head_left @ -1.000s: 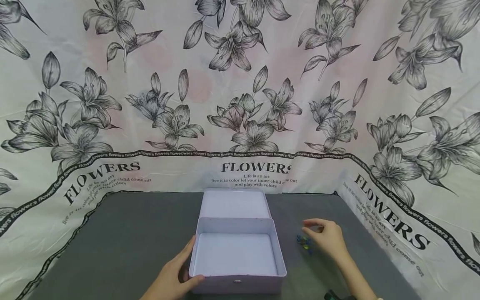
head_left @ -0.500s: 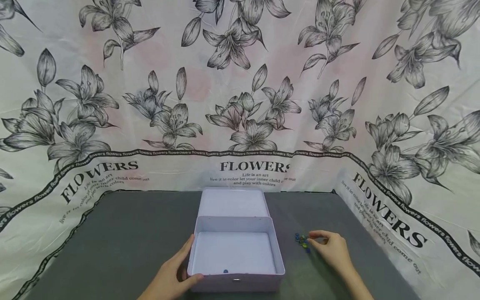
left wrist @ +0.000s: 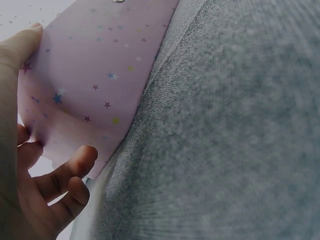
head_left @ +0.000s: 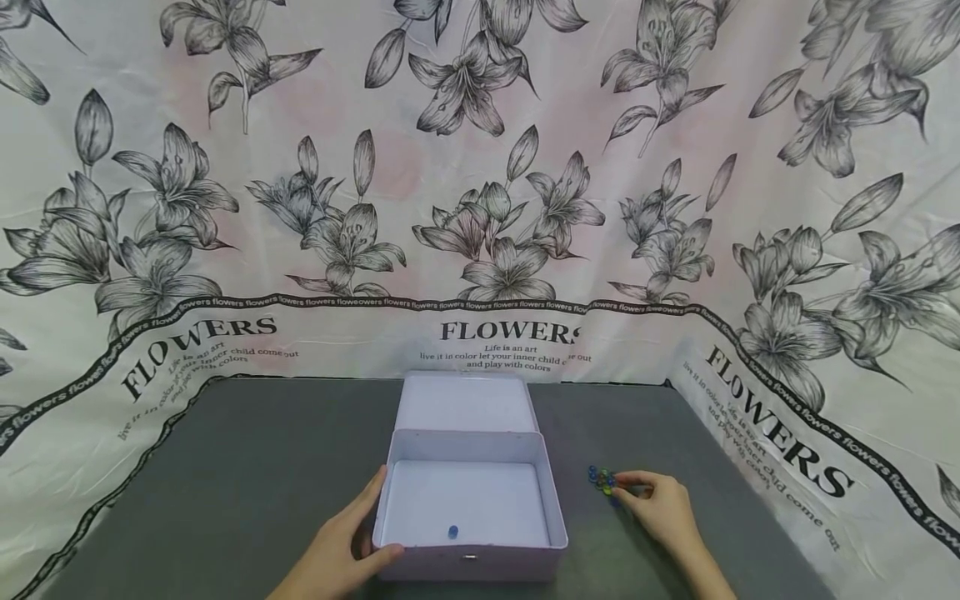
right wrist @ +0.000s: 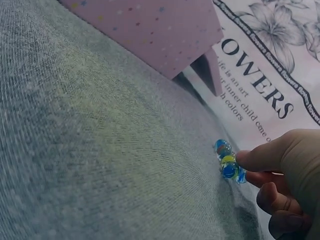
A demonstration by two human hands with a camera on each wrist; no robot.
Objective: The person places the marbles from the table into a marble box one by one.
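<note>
the left hand (head_left: 335,540) grips the box (head_left: 517,567) at its near left corner. inside, one blue marble (head_left: 453,532) lies towards the front. beside the box, the right hand (head_left: 663,506) touches clustered marbles (head_left: 602,478) on the table (head_left: 262,483); cannot tell whether it pinches one. the lid (head_left: 465,404) stands open behind, before flowered cloth (head_left: 645,333).

Bare table (head_left: 247,467) runs from its left edge to the left grip (head_left: 343,537), which bars one side of the box (head_left: 517,565). The lid (head_left: 467,403) blocks the way toward the far edge. A free strip separates box and marbles (head_left: 603,480); the right grip (head_left: 663,503) blocks their right-edge side.
</note>
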